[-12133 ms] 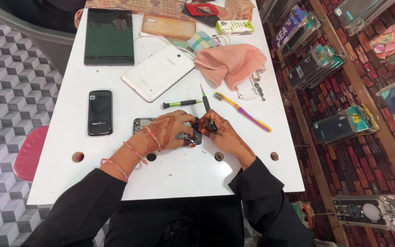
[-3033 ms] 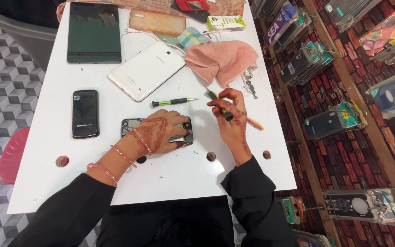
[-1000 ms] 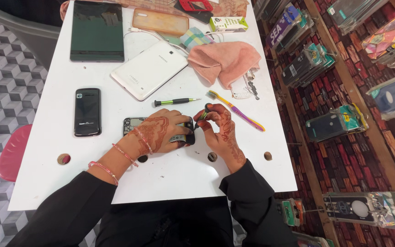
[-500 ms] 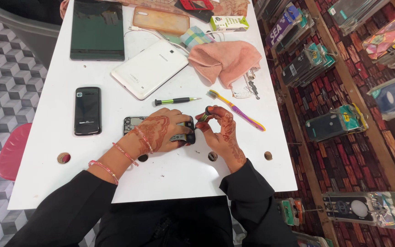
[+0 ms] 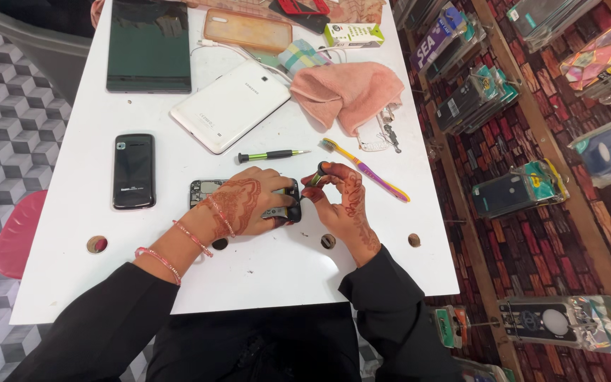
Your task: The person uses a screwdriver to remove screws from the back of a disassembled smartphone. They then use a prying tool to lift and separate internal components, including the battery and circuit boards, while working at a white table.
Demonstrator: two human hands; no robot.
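Since a moment ago my right hand (image 5: pixel 339 201) has barely shifted: it has stayed beside the right end of the opened phone (image 5: pixel 210 191), where three seconds back it was lifted away over by the toothbrush (image 5: pixel 365 170). My left hand (image 5: pixel 249 205) remains flat over the phone, fingers laid across it and pressing it down on the white table (image 5: pixel 263 269), so that only the left end of the phone, with its bare inner parts, shows past my knuckles. My right hand pinches a small screwdriver (image 5: pixel 317 173) with a black and green handle between thumb and fingertips, held upright just at the phone's right edge; I cannot tell where its tip lands, as my fingers hide it. The phone lies near the middle of the table, on the near side. Just beyond it lies a second screwdriver (image 5: pixel 271 154) with a green and black grip, and to its right the yellow and purple toothbrush. To the left sits a black phone (image 5: pixel 134 171), well apart from my hands. Farther off are a white tablet (image 5: pixel 231 105), a dark tablet (image 5: pixel 148 46), a pink cloth (image 5: pixel 351 92) and an orange phone case (image 5: pixel 247 30).
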